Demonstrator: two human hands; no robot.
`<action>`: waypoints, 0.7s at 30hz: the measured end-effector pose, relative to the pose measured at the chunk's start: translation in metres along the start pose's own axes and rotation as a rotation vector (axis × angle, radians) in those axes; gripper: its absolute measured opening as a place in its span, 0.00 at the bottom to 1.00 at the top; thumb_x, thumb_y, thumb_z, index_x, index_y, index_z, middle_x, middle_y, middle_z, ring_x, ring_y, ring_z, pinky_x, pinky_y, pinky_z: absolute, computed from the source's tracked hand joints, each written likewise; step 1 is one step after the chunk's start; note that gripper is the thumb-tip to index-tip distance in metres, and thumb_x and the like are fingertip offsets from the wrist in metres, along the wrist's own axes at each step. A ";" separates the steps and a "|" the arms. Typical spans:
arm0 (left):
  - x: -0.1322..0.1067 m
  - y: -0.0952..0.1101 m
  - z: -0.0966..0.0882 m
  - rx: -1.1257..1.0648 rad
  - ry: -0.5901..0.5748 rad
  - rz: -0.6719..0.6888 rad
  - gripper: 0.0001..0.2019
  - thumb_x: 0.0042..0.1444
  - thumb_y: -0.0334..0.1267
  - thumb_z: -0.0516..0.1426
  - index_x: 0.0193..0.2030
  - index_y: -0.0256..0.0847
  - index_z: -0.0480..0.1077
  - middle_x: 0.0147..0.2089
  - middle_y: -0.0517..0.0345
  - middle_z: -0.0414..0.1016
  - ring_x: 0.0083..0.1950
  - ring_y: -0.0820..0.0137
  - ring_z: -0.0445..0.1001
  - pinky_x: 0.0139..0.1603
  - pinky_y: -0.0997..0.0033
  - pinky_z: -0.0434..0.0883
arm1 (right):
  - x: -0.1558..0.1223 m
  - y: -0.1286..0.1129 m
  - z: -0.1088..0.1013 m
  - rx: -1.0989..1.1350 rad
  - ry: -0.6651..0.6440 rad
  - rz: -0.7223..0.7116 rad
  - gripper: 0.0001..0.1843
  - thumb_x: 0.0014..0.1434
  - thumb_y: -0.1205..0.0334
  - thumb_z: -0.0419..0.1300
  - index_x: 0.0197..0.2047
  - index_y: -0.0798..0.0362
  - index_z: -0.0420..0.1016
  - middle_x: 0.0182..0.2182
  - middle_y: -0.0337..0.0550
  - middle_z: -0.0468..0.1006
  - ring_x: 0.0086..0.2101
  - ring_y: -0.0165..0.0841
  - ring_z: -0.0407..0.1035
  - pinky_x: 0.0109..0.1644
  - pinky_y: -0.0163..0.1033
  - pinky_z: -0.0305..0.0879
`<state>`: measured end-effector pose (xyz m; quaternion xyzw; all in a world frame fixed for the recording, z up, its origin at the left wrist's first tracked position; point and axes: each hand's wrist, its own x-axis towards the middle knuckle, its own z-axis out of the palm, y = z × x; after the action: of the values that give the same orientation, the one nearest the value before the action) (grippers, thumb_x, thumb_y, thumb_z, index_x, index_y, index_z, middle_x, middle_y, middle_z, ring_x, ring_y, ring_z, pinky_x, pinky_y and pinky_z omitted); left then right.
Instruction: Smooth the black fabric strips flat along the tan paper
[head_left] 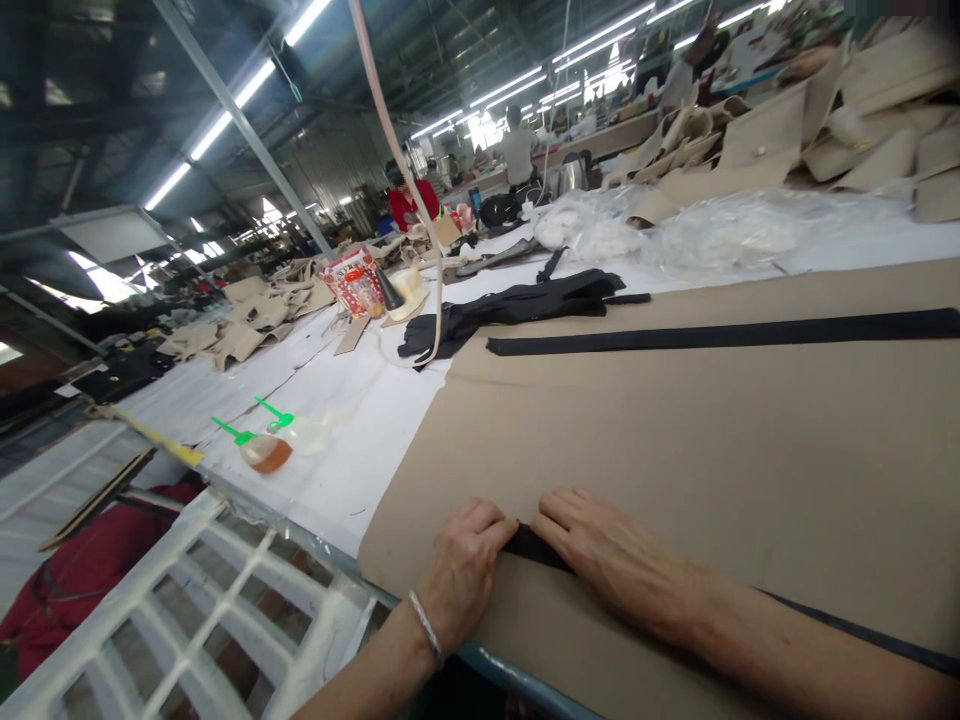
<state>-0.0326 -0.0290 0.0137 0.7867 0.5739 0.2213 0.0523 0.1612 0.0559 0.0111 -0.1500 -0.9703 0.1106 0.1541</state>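
A long black fabric strip (534,546) runs along the near part of a large tan sheet (675,430). My left hand (466,560) has its fingers closed on the strip's left end. Just to its right, my right hand (581,535) rests over the same strip with fingers bent down onto it; whether they pinch it is hidden behind the hand. The strip shows again right of my forearm. A second black strip (720,331) lies straight across the sheet's far side.
A heap of black strips (517,305) lies beyond the sheet. Two green-tipped bottles (266,453) rest on the white table (352,440) at left. A pinkish hose (397,150) hangs down over the table. Tan pieces (765,130) and clear plastic (720,230) are piled behind. Other people stand far off.
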 end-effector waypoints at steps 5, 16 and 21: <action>-0.004 -0.004 0.000 -0.011 -0.013 0.011 0.15 0.65 0.27 0.47 0.48 0.40 0.73 0.38 0.55 0.73 0.41 0.66 0.69 0.43 0.68 0.71 | -0.008 0.004 0.001 -0.065 0.012 -0.067 0.08 0.62 0.77 0.57 0.40 0.55 0.69 0.35 0.41 0.69 0.35 0.36 0.64 0.42 0.42 0.60; -0.007 -0.003 -0.002 -0.003 -0.063 0.042 0.18 0.66 0.28 0.46 0.55 0.42 0.71 0.41 0.53 0.73 0.43 0.65 0.68 0.45 0.65 0.72 | -0.022 0.005 -0.005 -0.125 0.008 -0.104 0.10 0.60 0.77 0.56 0.43 0.56 0.70 0.36 0.41 0.68 0.35 0.36 0.63 0.43 0.43 0.59; -0.007 0.000 -0.004 0.055 -0.117 0.041 0.21 0.66 0.28 0.46 0.60 0.46 0.68 0.42 0.52 0.69 0.44 0.64 0.66 0.45 0.63 0.72 | -0.025 0.005 -0.007 -0.136 0.026 -0.107 0.11 0.59 0.78 0.56 0.43 0.56 0.69 0.35 0.41 0.68 0.35 0.35 0.63 0.42 0.43 0.58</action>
<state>-0.0360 -0.0360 0.0154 0.8111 0.5594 0.1600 0.0596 0.1878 0.0539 0.0097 -0.1096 -0.9801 0.0343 0.1621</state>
